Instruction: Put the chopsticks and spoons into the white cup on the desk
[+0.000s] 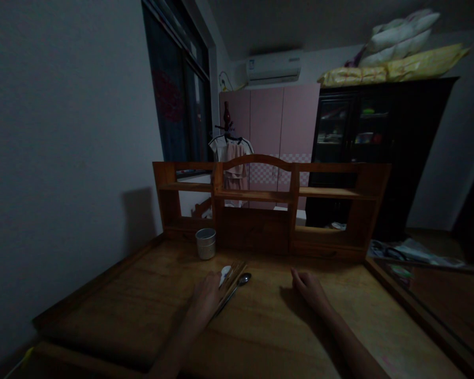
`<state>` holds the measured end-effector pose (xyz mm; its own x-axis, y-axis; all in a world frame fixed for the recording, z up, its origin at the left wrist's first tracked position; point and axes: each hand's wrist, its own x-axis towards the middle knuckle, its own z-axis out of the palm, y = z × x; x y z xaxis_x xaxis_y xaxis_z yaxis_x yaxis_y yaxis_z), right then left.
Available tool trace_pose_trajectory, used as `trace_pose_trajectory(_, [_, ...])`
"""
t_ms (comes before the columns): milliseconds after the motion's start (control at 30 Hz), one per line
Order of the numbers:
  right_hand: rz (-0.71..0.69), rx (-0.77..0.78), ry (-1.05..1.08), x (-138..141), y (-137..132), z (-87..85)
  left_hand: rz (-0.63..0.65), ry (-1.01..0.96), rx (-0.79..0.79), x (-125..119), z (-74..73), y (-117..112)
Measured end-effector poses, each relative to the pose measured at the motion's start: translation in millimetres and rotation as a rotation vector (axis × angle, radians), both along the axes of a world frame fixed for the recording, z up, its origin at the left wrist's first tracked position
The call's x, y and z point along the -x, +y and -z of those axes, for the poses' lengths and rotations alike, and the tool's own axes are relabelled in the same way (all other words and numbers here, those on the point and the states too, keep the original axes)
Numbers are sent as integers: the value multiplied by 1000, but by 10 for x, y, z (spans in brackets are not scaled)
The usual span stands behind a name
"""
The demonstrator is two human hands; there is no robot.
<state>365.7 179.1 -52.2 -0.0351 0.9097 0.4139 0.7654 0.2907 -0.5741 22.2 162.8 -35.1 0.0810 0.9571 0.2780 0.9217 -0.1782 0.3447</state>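
The left hand (207, 296) lies over a bundle of chopsticks (232, 281) with a metal spoon (244, 279) beside them on the tabletop (260, 326). In the dim light I cannot tell whether it grips them. The right hand (308, 287) rests flat, fingers loosely spread, holding nothing. A metal cup (206, 243) stands just beyond, before the wooden shelf unit (268, 210).

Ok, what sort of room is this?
Probably a bedroom in a home, dimly lit. A pink wardrobe stands at the back with clothes hung in front of it, bedding is piled on a dark cabinet, and a wooden desk with a shelf unit is nearest.
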Motion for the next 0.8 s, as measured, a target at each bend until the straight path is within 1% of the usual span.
trace_pose_trajectory(100, [3, 3, -1, -4, 12, 14, 28, 28, 2, 37, 7, -35])
trace_pose_trajectory(200, [8, 7, -3, -12, 33, 33, 56, 68, 20, 33, -34, -65])
trace_pose_trajectory(300, [9, 12, -4, -18, 42, 38, 50, 100, 46, -5, -80, -68])
trace_pose_trajectory(367, [7, 14, -4, -18, 36, 32, 41, 110, 48, -26, -83, -60])
trace_pose_trajectory(467, [8, 11, -2, -13, 17, 13, 24, 113, 13, -28, -46, -58])
trace_pose_trajectory(567, [2, 15, 1, -3, -3, -8, 33, 77, -47, -6, -31, -66])
trace_pose_trajectory(633, [-3, 19, 3, 4, -14, -20, 62, 31, -82, 3, -74, -40])
trace_pose_trajectory(700, [-2, 17, 6, 9, -23, -28, 47, -40, -119, 1, -165, 41])
trace_pose_trajectory(733, [0, 15, 7, 11, -26, -32, 17, -91, -160, 1, -222, 107])
trace_pose_trajectory(800, [4, 12, 8, 12, -30, -37, -106, -233, -312, 20, -334, 284])
